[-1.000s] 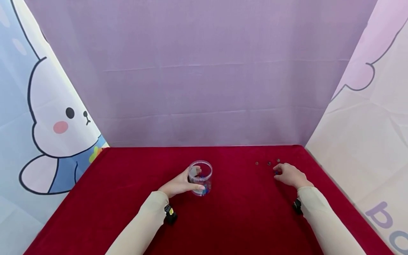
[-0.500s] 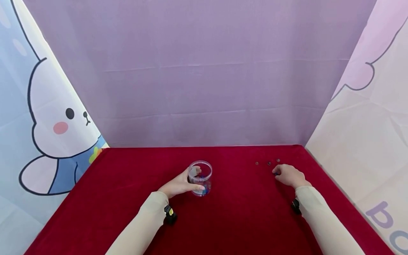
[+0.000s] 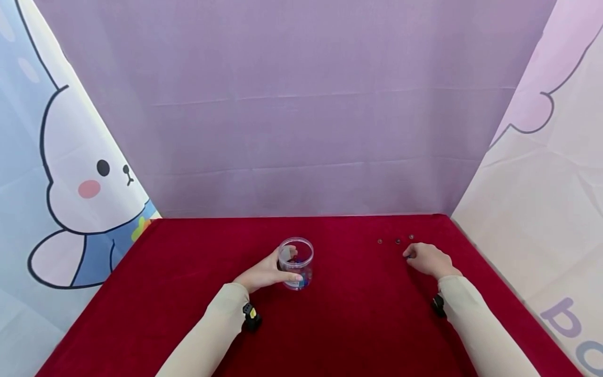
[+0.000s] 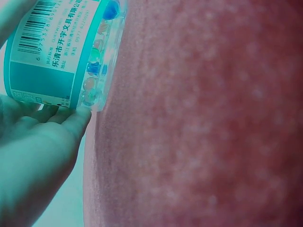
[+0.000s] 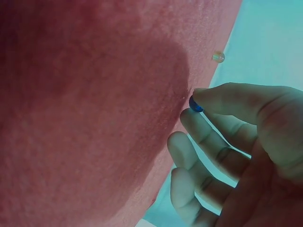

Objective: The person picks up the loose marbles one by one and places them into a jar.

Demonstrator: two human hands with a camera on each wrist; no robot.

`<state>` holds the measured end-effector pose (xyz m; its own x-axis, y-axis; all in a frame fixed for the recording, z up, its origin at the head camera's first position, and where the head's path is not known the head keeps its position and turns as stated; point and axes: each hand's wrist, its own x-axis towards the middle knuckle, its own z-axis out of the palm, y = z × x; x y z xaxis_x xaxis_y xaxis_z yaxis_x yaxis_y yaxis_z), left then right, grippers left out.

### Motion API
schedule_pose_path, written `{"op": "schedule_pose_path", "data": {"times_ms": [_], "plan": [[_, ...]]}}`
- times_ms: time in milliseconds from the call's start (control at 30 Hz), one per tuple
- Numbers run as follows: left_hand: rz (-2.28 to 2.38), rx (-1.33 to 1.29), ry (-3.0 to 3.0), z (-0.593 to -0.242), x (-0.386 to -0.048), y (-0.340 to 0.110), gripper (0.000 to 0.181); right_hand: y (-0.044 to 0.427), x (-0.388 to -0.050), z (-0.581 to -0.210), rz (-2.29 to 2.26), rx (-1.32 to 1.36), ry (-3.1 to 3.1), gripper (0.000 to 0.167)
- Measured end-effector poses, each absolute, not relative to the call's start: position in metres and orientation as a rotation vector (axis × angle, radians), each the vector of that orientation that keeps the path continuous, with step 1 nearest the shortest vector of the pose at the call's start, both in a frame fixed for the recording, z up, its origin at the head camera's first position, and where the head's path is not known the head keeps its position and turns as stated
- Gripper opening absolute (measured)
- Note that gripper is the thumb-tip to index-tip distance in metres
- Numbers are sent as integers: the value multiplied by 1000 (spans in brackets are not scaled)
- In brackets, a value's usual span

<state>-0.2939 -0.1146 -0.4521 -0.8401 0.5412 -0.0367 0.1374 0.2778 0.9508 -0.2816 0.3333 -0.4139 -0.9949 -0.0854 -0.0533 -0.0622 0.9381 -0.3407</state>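
My left hand grips a clear plastic jar that stands open-topped near the middle of the red cloth. In the left wrist view its printed label with a barcode shows, and several coloured glass marbles lie along its bottom. Off to the right, my right hand is low over the cloth. Its thumb and index finger pinch a dark blue marble, which shows between the fingertips in the right wrist view; the other fingers are loosely bent.
Beyond the right hand, three small marbles lie apart on the cloth: a left one, a middle one and a far one. The red cloth meets a purple curtain at the back. Printed hangings flank both sides.
The right hand's thumb and index finger have closed onto the blue marble, and the hand has shifted very slightly. The left hand and the jar stay where they were.
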Motion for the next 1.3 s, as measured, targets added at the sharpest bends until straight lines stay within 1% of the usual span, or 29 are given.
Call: {"op": "schedule_pose_path", "data": {"times_ms": [567,1067,1300], "plan": [[1575,626,2202,-452,-294,-116,95,321,-281,-404,-516,-207,3092,23],[1581,626,2192,-452,-294,-116,92,304,-274,-392,-555,-285,3133,23],[1587,628,2187,-453,-295,-117,94,300,-275,-392,-552,-304,3151,23]]}}
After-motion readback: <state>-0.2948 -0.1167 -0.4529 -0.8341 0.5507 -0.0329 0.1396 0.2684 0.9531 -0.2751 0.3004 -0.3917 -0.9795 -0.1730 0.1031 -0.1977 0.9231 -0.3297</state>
